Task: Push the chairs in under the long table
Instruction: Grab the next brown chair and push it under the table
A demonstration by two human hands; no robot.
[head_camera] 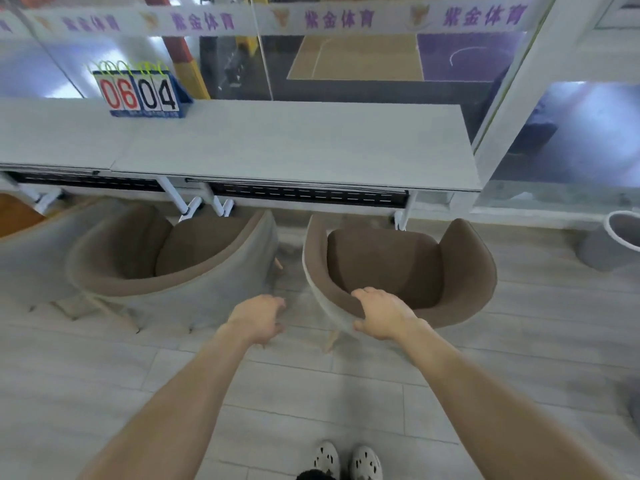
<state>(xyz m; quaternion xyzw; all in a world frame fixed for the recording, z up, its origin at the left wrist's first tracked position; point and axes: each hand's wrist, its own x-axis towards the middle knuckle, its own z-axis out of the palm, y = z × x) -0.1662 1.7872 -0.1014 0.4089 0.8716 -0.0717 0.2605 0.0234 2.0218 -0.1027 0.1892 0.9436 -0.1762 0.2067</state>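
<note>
A long pale grey table (pixel 294 147) runs across the view in front of a glass wall. Two tub chairs with brown seats stand on my side of it, clear of the tabletop. The right chair (pixel 398 268) is turned slightly, and my right hand (pixel 381 315) grips the rim of its backrest, fingers over the top and thumb on the grey outer shell. The left chair (pixel 173 265) faces the table at an angle. My left hand (pixel 261 317) hovers between the two chairs, fingers loosely curled, touching nothing.
A flip scoreboard (pixel 142 93) reading 06 04 stands on the table's far left. A grey bin (pixel 620 237) sits on the floor at right. Another chair's grey back (pixel 24 258) shows at far left. White table legs (pixel 194 202) on castors stand behind the chairs.
</note>
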